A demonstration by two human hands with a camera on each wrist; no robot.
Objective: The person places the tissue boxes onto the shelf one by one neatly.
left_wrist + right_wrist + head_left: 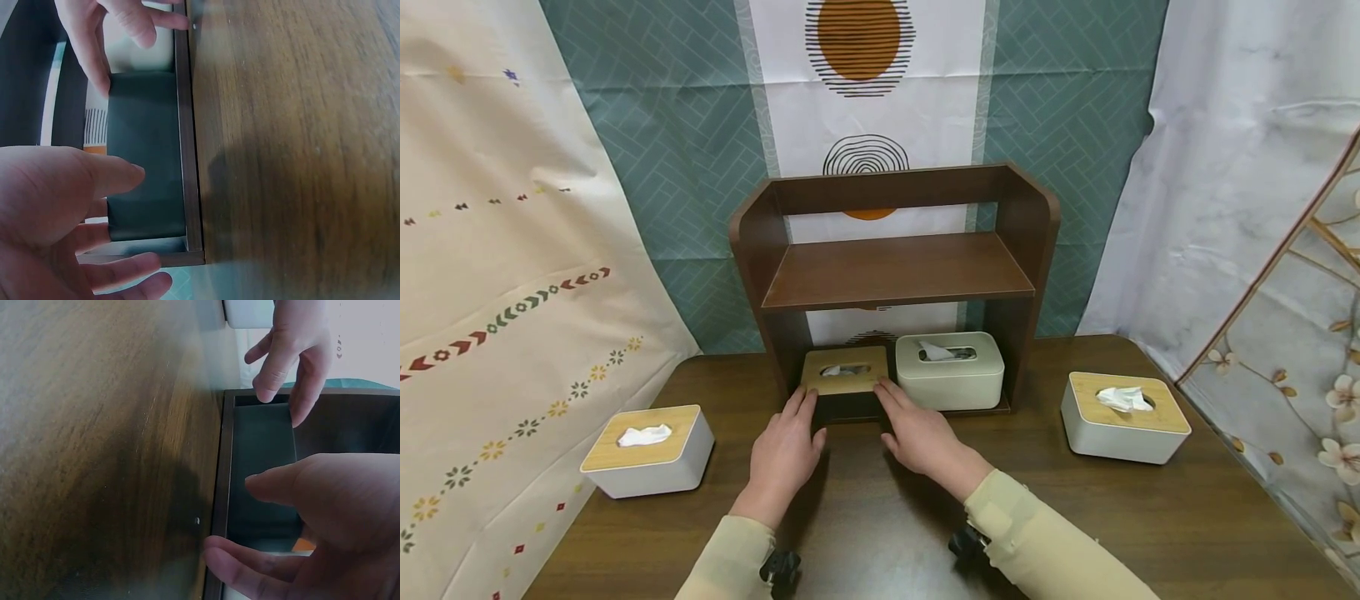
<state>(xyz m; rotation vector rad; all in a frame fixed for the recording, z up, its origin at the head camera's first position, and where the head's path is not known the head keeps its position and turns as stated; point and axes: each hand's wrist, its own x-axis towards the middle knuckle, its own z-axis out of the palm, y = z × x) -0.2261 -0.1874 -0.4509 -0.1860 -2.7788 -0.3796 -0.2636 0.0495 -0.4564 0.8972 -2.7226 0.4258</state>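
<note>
A dark green tissue box with a wooden lid (846, 382) stands in the lower left of a brown two-tier shelf (898, 271). At its left front corner, my left hand (782, 454) touches it with extended fingers. My right hand (925, 437) reaches its right front corner, fingers also extended. Both thumbs hang in front of the dark face (147, 150), apart from each other; whether they touch it I cannot tell. Just to the right, a pale green tissue box (951, 383) stands on the same tier, close to my right fingers.
A white tissue box with a wooden lid (651, 454) sits on the table's left side. Another white tissue box (1123, 429) is at the right. The upper shelf board (898, 258) overhangs the lower tier. Patterned cloths (662, 167) hang behind and beside the brown table (880, 533).
</note>
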